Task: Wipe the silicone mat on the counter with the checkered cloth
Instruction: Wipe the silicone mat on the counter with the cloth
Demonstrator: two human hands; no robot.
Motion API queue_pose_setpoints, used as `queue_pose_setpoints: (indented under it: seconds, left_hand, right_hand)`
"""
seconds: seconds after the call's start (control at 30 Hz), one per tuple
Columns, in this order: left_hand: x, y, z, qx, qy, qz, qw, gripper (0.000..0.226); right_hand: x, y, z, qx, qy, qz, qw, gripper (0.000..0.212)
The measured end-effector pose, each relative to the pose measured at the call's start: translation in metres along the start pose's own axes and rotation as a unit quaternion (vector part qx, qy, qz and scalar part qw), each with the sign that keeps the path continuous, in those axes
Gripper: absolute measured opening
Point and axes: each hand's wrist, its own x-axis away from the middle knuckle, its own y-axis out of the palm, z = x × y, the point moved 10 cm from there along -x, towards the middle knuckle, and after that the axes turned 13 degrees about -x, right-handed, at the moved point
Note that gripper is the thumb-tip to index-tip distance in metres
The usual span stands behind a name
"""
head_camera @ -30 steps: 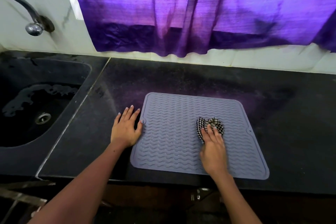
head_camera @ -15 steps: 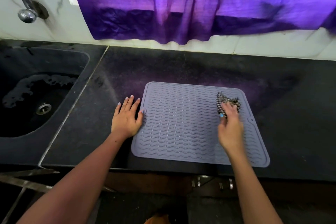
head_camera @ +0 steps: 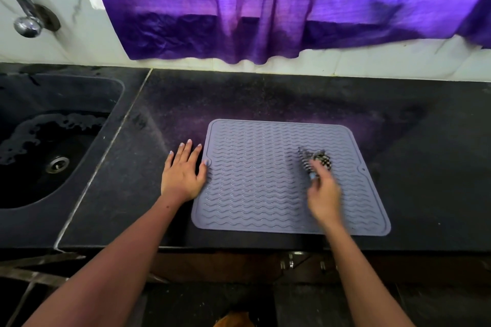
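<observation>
A grey-lilac silicone mat (head_camera: 255, 180) with wavy ridges lies flat on the black counter (head_camera: 425, 167), near its front edge. A small black-and-white checkered cloth (head_camera: 317, 160) is bunched up on the mat's right half. My right hand (head_camera: 322, 194) presses on the cloth with its fingers and is blurred by motion. My left hand (head_camera: 183, 171) lies flat on the counter, fingers spread, with its thumb touching the mat's left edge beside a small round tab.
A dark sink (head_camera: 53, 146) with water traces and a drain sits at the left, a metal tap (head_camera: 25, 16) above it. A purple curtain (head_camera: 279, 2) hangs over the white tiled wall behind. The counter's front edge runs just below the mat.
My right hand swept the cloth from the mat's middle toward its far right corner, then back toward me and left. My left hand stayed in place at the mat's edge.
</observation>
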Motion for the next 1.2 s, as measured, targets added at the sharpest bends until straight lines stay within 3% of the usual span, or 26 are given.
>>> queue_pose_setpoints:
  seconds: [0.07, 0.13, 0.2, 0.3, 0.37, 0.43, 0.67, 0.77, 0.83, 0.9, 0.97, 1.0, 1.03, 1.1, 1.2]
  left_hand:
    - [-0.001, 0.0, 0.0, -0.001, 0.001, 0.0, 1.0, 0.08]
    - [-0.001, 0.0, 0.0, 0.0, 0.002, 0.001, 1.0, 0.08]
    - [-0.001, 0.0, 0.0, -0.001, 0.002, 0.003, 1.0, 0.08]
    - [-0.002, 0.001, 0.0, -0.005, 0.003, 0.002, 1.0, 0.079]
    - [-0.001, 0.0, -0.001, -0.004, 0.001, 0.005, 1.0, 0.079]
    - [-0.001, 0.0, -0.001, -0.003, 0.0, 0.005, 1.0, 0.079]
    - [-0.002, 0.002, -0.002, -0.006, -0.003, 0.001, 1.0, 0.079]
    - [-0.001, 0.001, 0.0, -0.008, 0.003, 0.002, 1.0, 0.081]
    - [0.0, 0.001, 0.0, -0.008, 0.004, 0.001, 1.0, 0.082]
    - [-0.001, 0.0, 0.001, -0.007, 0.007, -0.002, 1.0, 0.082]
    - [-0.001, 0.0, 0.0, -0.005, 0.008, -0.003, 1.0, 0.082]
    - [-0.001, 0.0, 0.0, -0.005, 0.007, -0.003, 1.0, 0.082]
    - [-0.001, 0.0, 0.0, -0.005, 0.006, -0.001, 1.0, 0.082]
    - [-0.001, -0.001, -0.001, -0.004, 0.006, 0.0, 1.0, 0.082]
    - [-0.001, -0.001, -0.001, -0.001, 0.004, 0.002, 1.0, 0.081]
  right_hand:
    - [-0.01, -0.027, 0.008, -0.245, 0.118, 0.101, 0.957, 0.043]
    - [-0.019, -0.047, 0.001, -0.304, 0.126, 0.15, 0.932, 0.04]
    - [-0.025, -0.057, -0.018, -0.244, 0.078, 0.139, 0.957, 0.042]
    - [-0.019, -0.036, -0.033, -0.058, -0.011, 0.045, 0.997, 0.051]
    - [-0.006, -0.001, -0.022, 0.115, -0.069, -0.051, 0.99, 0.059]
    - [0.007, 0.025, -0.004, 0.275, -0.123, -0.1, 0.948, 0.064]
    - [0.005, 0.027, 0.002, 0.336, -0.124, -0.13, 0.924, 0.067]
    - [0.002, 0.028, 0.006, 0.291, -0.114, -0.148, 0.938, 0.065]
    - [-0.008, 0.024, 0.009, 0.189, -0.064, -0.164, 0.966, 0.057]
    - [-0.017, 0.01, 0.017, -0.052, 0.072, -0.15, 0.985, 0.047]
    - [-0.025, -0.009, 0.022, -0.302, 0.174, -0.059, 0.935, 0.041]
    - [-0.028, -0.025, 0.021, -0.338, 0.17, -0.003, 0.925, 0.04]
    - [-0.031, -0.041, 0.018, -0.294, 0.139, 0.043, 0.945, 0.041]
    - [-0.029, -0.058, 0.002, -0.088, 0.039, 0.068, 0.993, 0.047]
    - [-0.019, -0.029, 0.012, 0.193, -0.048, -0.026, 0.98, 0.057]
